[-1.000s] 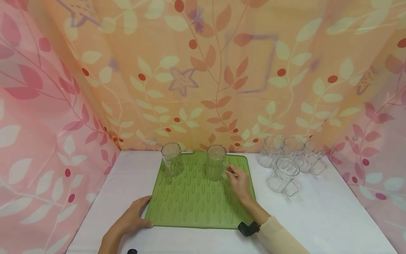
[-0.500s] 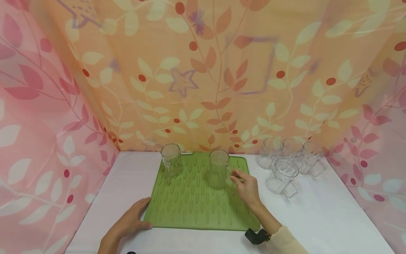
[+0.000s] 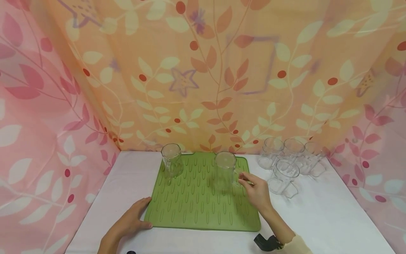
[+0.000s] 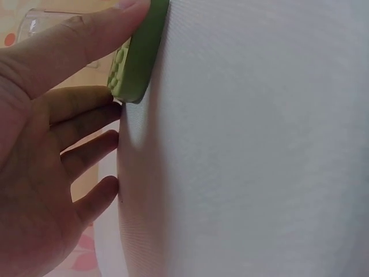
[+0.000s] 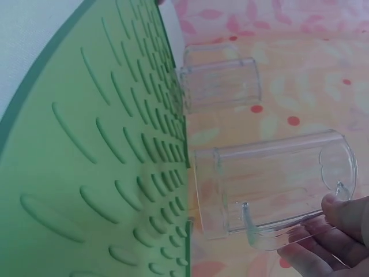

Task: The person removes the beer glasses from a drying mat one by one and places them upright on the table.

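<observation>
My right hand (image 3: 258, 192) pinches the handle of a clear glass mug (image 3: 224, 173) between thumb and fingers, over the right half of a green ridged drying mat (image 3: 200, 208). In the right wrist view one end of this mug (image 5: 271, 184) is close to the mat's surface. A second glass mug (image 3: 172, 162) stands on the mat's back left corner, its handle toward the front. At the mat's front left corner rests my left hand (image 3: 131, 217), with the thumb (image 4: 98, 40) against the mat's edge and the other fingers extended along its left side.
Several more clear glass mugs (image 3: 285, 173) stand in a group on the white tablecloth (image 3: 311, 218) right of the mat. A patterned curtain (image 3: 203, 106) rises directly behind the table, with pink cloth (image 3: 41, 148) at the sides.
My right hand has moved right and a little toward me, bringing the mug along over the mat. The left hand has kept its place at the corner.
</observation>
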